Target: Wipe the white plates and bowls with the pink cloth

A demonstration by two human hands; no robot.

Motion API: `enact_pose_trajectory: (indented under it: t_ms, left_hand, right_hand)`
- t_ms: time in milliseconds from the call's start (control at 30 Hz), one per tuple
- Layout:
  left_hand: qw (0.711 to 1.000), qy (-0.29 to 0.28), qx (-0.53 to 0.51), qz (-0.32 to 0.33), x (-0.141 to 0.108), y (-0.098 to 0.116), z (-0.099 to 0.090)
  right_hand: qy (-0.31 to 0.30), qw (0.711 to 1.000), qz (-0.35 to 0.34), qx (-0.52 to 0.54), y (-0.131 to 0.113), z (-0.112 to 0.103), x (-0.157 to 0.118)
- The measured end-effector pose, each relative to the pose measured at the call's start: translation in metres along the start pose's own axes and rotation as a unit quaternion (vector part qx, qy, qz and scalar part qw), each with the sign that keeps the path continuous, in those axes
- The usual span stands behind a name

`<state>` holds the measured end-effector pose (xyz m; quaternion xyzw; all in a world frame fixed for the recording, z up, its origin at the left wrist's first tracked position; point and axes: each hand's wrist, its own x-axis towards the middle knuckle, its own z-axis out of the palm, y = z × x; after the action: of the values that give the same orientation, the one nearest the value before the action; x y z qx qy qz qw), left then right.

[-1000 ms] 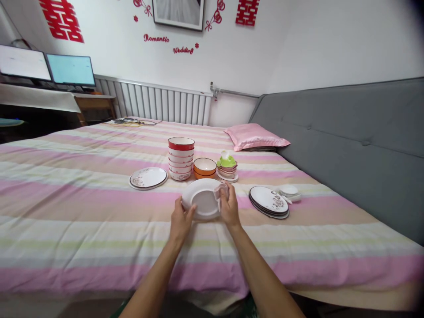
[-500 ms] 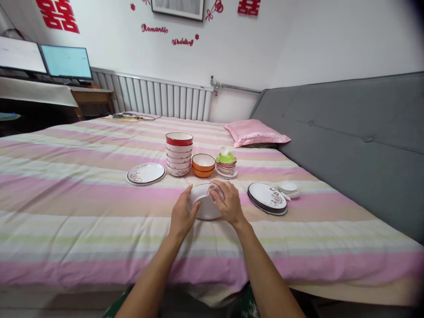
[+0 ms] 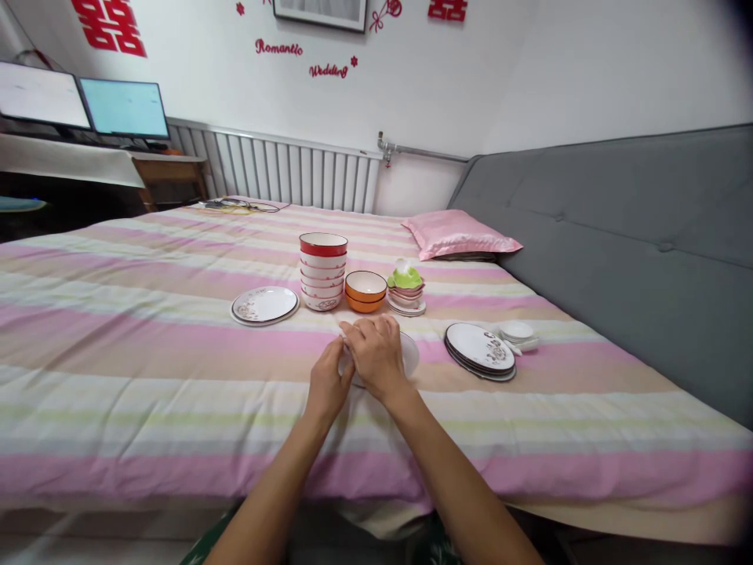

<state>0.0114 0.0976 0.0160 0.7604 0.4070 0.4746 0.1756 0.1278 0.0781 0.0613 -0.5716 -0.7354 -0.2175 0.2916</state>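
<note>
A white plate (image 3: 410, 357) is tilted up toward me over the near part of the bed, mostly covered by my hands. My left hand (image 3: 329, 378) grips its left edge, thumb on the face of it. Across the plate's upper left lies my right hand (image 3: 376, 353), its fingers bent over the rim close to my left fingertips. A bit of thin white tissue (image 3: 344, 336) seems to show at the right fingers; most of it is hidden.
Beyond my hands stand a tall stack of bowls (image 3: 323, 275), orange bowls (image 3: 365, 297) and small dishes under a green leaf-shaped one (image 3: 407, 278). Flat plates lie left (image 3: 264, 304) and right (image 3: 479, 348). Small white dishes (image 3: 518, 331) and a pink pillow (image 3: 459, 234) are farther right.
My right hand has slid left across the plate, from its upper right edge to the left rim beside my left hand. The left hand keeps its hold. The view has shifted slightly.
</note>
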Motion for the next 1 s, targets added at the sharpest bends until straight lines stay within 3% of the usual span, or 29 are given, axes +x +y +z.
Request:
enact_pose_trajectory:
  t_ms: [233,400,600,833,1000]
  left_hand:
    - [1.000,0.013,-0.014,-0.006,0.003,-0.005,0.004]
    - [0.999,0.022,-0.010,-0.024,0.003,-0.007,0.007]
    - [0.999,0.030,-0.002,-0.041,0.004,-0.012,0.006]
    - [0.993,0.022,-0.008,-0.114,0.007,-0.017,-0.001]
    - [0.990,0.029,0.008,-0.140,0.007,-0.015,-0.009]
  right_hand:
    - [0.022,0.999,0.019,0.025,0.010,-0.001,-0.004]
    - [0.078,0.988,0.116,0.064,0.028,0.000,-0.017]
    - [0.147,0.952,0.221,0.151,0.037,0.018,-0.034]
    - [0.169,0.879,0.328,0.301,0.038,0.049,-0.045]
    - [0.156,0.786,0.426,0.421,0.045,0.074,-0.046]
